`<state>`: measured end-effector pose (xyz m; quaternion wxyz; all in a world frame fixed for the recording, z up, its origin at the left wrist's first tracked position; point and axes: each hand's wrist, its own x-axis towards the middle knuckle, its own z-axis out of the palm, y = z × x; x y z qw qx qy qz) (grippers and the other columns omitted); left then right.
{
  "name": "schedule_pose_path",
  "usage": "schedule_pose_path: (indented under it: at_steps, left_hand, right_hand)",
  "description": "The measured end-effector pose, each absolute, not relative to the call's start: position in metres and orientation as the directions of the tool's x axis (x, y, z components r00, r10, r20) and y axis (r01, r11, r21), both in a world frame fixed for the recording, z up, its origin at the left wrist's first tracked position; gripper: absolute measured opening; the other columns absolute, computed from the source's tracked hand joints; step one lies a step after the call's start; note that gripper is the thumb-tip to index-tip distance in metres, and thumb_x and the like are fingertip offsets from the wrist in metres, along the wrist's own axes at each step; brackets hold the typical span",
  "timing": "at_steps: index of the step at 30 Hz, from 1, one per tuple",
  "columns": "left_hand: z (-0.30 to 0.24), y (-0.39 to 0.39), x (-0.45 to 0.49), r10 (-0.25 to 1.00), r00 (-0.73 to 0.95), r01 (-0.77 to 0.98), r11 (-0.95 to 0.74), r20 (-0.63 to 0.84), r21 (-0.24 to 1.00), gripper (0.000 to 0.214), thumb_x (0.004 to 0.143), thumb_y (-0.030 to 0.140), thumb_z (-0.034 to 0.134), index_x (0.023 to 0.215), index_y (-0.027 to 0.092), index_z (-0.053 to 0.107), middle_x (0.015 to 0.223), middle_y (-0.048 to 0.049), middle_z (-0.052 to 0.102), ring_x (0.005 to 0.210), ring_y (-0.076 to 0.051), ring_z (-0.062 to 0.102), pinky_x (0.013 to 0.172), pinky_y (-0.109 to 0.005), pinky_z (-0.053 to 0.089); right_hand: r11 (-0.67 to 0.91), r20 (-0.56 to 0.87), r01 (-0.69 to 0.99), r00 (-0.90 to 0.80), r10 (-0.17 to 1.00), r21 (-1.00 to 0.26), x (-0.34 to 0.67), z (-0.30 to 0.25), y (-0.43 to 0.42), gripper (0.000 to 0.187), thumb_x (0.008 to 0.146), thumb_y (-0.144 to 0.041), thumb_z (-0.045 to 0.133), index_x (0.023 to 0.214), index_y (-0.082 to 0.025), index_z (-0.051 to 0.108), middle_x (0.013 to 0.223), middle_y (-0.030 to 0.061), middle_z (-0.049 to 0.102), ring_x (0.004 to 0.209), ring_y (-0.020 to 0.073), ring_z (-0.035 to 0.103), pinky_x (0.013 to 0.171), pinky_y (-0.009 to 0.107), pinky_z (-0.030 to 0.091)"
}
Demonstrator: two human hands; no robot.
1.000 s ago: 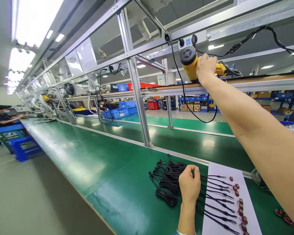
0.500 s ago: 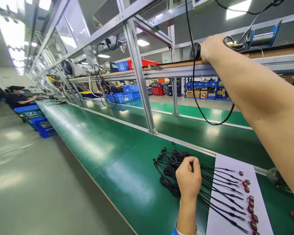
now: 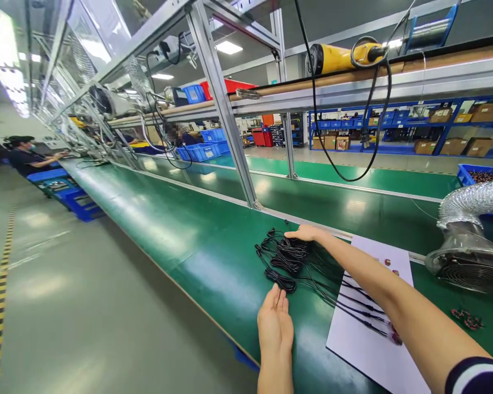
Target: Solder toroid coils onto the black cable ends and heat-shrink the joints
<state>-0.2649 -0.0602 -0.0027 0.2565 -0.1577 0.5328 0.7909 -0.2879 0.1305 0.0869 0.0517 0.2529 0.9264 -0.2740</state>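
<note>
A pile of coiled black cables (image 3: pixel 286 258) lies on the green work surface (image 3: pixel 181 241). Their ends run right across a white sheet (image 3: pixel 373 345), with small red-brown parts (image 3: pixel 395 335) at the tips. My left hand (image 3: pixel 275 324) lies flat and open on the surface, fingertips just short of the near side of the pile. My right hand (image 3: pixel 306 234) reaches across with fingers stretched out, resting at the far edge of the pile. A yellow heat gun (image 3: pixel 340 56) lies on the shelf above, its black cord hanging down in a loop.
An aluminium frame post (image 3: pixel 225 115) stands behind the cables. A silver flexible duct with a round fan grille (image 3: pixel 468 246) sits at the right. Blue bins (image 3: pixel 205 150) line the back. Another person (image 3: pixel 24 156) works at the far left end.
My right hand has let go of the heat gun on the shelf and come down to the cable pile. My left hand has opened from a pinch and moved to the near side.
</note>
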Motion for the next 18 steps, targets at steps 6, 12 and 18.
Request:
schedule_pose_path:
  at_steps: [6,12,18]
  left_hand:
    - [0.002,-0.028,-0.284,0.414,-0.699,-0.710,-0.304,-0.583,0.635,0.026,0.082,0.038,0.070,0.096,0.017,0.066,0.095,-0.0097,0.067,0.090,-0.022,0.067,0.079,-0.032,0.053]
    - [0.018,-0.020,-0.273,0.525,-0.769,-0.621,-0.476,-0.365,0.623,0.020,0.079,0.028,0.073,0.097,0.019,0.070,0.094,-0.0045,0.074,0.084,-0.020,0.069,0.069,-0.030,0.054]
    - [0.058,-0.020,-0.255,0.627,-0.776,-0.485,-0.659,0.064,0.576,0.051,0.064,0.045,0.079,0.110,0.023,0.071,0.114,-0.0071,0.073,0.111,-0.032,0.065,0.090,-0.046,0.055]
  right_hand:
    - [0.509,-0.331,0.453,-0.889,0.316,-0.732,-0.276,0.041,0.124,0.034,0.096,-0.037,0.061,0.120,-0.014,0.060,0.120,0.0073,0.062,0.103,0.0241,0.064,0.086,0.042,0.056]
    - [0.308,-0.178,0.247,-0.956,0.233,-0.919,-0.248,0.054,0.112,0.032,0.097,-0.036,0.059,0.121,-0.015,0.059,0.119,0.0085,0.062,0.100,0.0212,0.064,0.085,0.041,0.056]
    - [0.281,0.024,0.054,-0.964,0.266,-0.958,-0.222,0.124,0.112,0.035,0.094,-0.047,0.061,0.103,-0.014,0.065,0.091,0.0034,0.066,0.075,0.0144,0.063,0.068,0.028,0.056]
